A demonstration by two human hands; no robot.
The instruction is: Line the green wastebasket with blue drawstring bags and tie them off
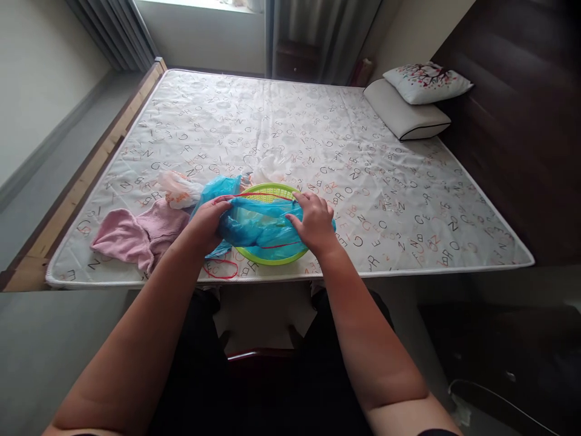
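A blue plastic bag [261, 227] with a red drawstring [267, 195] is stretched between my hands over a lime-green basket [272, 261]. My left hand [209, 225] pinches the bag's left edge, with the thumb along the top. On the opposite side, my right hand [314, 223] holds the bag's right part, its fingers curled over the upper edge and the thumb lower down. The bag covers most of the basket; only its slatted back wall and front rim show. Whether anything lies inside the bag or the basket is hidden.
Beside my left forearm lies a pink cloth [131, 235]. More blue plastic [220, 188], a white-and-orange plastic bag [179, 189] and a red string loop [222, 269] are near the basket. The letter-printed mattress [399, 200] carries pillows [408, 112] at the far right.
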